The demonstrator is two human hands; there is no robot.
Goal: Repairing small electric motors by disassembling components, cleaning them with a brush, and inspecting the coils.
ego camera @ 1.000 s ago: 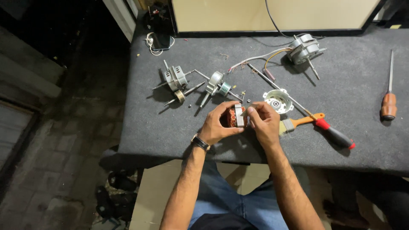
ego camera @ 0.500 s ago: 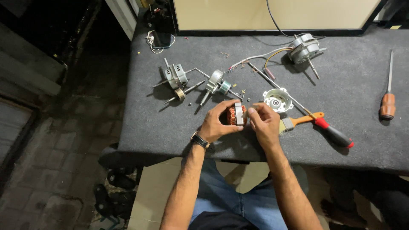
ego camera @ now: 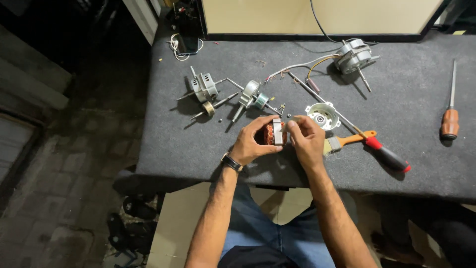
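Observation:
My left hand (ego camera: pixel 250 144) and my right hand (ego camera: pixel 306 141) both grip a small motor stator (ego camera: pixel 273 133) with copper windings and a metal core, held just above the grey felt-covered table (ego camera: pixel 198 149). My left wrist wears a dark watch. A round white motor end cover (ego camera: pixel 321 114) lies just beyond my right hand. A small paintbrush with an orange handle (ego camera: pixel 349 141) and a red-and-black-handled screwdriver (ego camera: pixel 382 153) lie to the right of my right hand.
Further back lie two dismantled motor parts with shafts (ego camera: pixel 205 89), (ego camera: pixel 251 97), a complete small motor with wires (ego camera: pixel 353 55), and a wooden-handled screwdriver (ego camera: pixel 450 111) at the right. A phone with a white cable (ego camera: pixel 185 44) sits at the back left. Paved floor lies left.
Both hands keep hold of the stator in the same place; the fingers have shifted slightly around it.

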